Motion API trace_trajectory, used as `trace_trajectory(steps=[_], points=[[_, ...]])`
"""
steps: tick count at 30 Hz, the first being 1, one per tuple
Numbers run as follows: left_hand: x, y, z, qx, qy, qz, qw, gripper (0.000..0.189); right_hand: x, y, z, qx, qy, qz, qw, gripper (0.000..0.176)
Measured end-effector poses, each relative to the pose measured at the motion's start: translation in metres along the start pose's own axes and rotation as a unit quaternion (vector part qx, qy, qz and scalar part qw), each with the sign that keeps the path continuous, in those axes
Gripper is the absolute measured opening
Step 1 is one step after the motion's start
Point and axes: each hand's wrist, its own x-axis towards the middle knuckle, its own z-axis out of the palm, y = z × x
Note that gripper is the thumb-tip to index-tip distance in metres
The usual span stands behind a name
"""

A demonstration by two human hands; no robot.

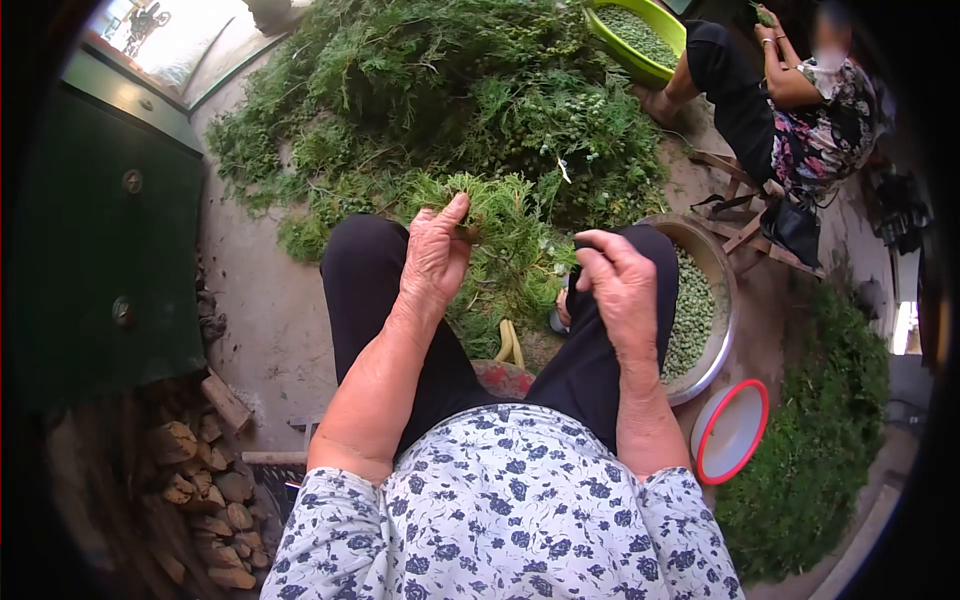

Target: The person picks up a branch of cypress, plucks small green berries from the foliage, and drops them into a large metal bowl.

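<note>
Between my knees my left hand (440,245) is closed on a green sprig (490,205), its thumb pressed on the stems. My right hand (622,285) is at the right knee, apart from the left, with its fingers curled inward; a bit of green shows at its fingertips, too small to make out. Beyond both hands lies a large heap of green branches (400,90). A metal basin (735,300) beside my right leg holds many small green cones (690,315).
A co-worker (825,120) sits at the upper right near a green tub (665,20). A red-rimmed bowl (732,430) and more greenery (820,430) lie at right. Firewood (215,500) and a dark green cabinet (110,250) stand left.
</note>
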Motion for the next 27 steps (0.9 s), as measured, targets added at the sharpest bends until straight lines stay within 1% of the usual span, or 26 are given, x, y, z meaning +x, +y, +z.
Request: trace_trajectory(steps=[2,3,4,6,7,9,10,11,12,13,14,15,16,17,18,20,21,23,26,27], points=[[0.001,0.0,-0.001,0.003,-0.004,-0.001,1.0,0.024,0.002,0.003,0.018,-0.111,-0.025,-0.051,0.992,0.022],[0.002,-0.001,-0.003,0.009,-0.007,-0.001,1.0,0.023,0.004,0.008,0.026,-0.13,-0.015,-0.086,0.988,0.024],[0.002,-0.001,-0.003,0.015,-0.011,-0.001,1.0,0.022,0.005,0.014,0.031,-0.139,-0.024,-0.062,0.988,0.024],[0.0,-0.001,-0.002,0.019,-0.006,0.004,1.0,0.023,0.008,0.028,0.034,-0.217,-0.028,-0.125,0.968,0.023],[-0.001,-0.001,-0.002,0.022,0.0,0.009,1.0,0.023,0.009,0.029,0.032,-0.218,-0.029,-0.126,0.967,0.023],[0.0,-0.003,-0.003,0.04,0.008,0.022,0.999,0.024,0.009,0.028,0.029,-0.162,-0.031,-0.048,0.985,0.02],[-0.001,-0.003,-0.003,0.059,0.014,0.033,0.998,0.027,0.007,0.025,0.029,-0.162,-0.032,-0.048,0.985,0.02],[-0.002,-0.005,-0.001,0.058,0.014,0.034,0.998,0.027,0.006,0.021,0.028,-0.038,-0.028,0.018,0.999,0.018],[-0.006,-0.007,0.003,0.169,0.036,0.119,0.978,0.032,0.005,0.019,0.027,0.088,-0.023,0.083,0.992,0.016],[-0.01,-0.008,0.006,0.277,0.057,0.201,0.938,0.039,0.006,0.024,0.027,0.074,-0.015,0.058,0.995,0.016],[-0.013,-0.008,0.006,0.277,0.056,0.201,0.938,0.039,0.007,0.023,0.026,0.074,-0.014,0.057,0.996,0.016],[-0.017,-0.007,0.006,0.405,0.049,0.271,0.872,0.042,0.008,0.023,0.025,0.105,-0.023,0.075,0.991,0.017],[-0.022,-0.005,0.006,0.523,0.042,0.334,0.783,0.047,0.009,0.022,0.024,0.137,-0.033,0.092,0.986,0.017],[-0.026,-0.002,0.008,0.497,-0.038,0.278,0.821,0.044,0.01,0.022,0.024,0.137,-0.032,0.091,0.986,0.017],[-0.025,0.0,0.008,0.5,-0.141,0.253,0.816,0.04,0.01,0.021,0.024,0.148,-0.047,0.099,0.983,0.017],[-0.037,-0.007,0.013,0.541,-0.217,0.213,0.784,0.038,0.009,0.02,0.026,0.159,-0.062,0.107,0.979,0.017],[-0.037,-0.012,0.013,0.541,-0.216,0.213,0.784,0.038,0.009,0.02,0.027,0.161,-0.071,0.105,0.979,0.017],[-0.034,-0.021,0.009,0.425,-0.241,0.12,0.864,0.035,0.008,0.02,0.028,0.177,-0.089,0.113,0.974,0.018],[-0.032,-0.018,0.01,0.423,-0.252,0.098,0.865,0.032,0.009,0.021,0.029,0.212,-0.074,0.104,0.969,0.017],[-0.037,-0.008,0.018,0.493,-0.226,0.055,0.838,0.028,0.009,0.02,0.028,0.212,-0.071,0.103,0.969,0.017]])
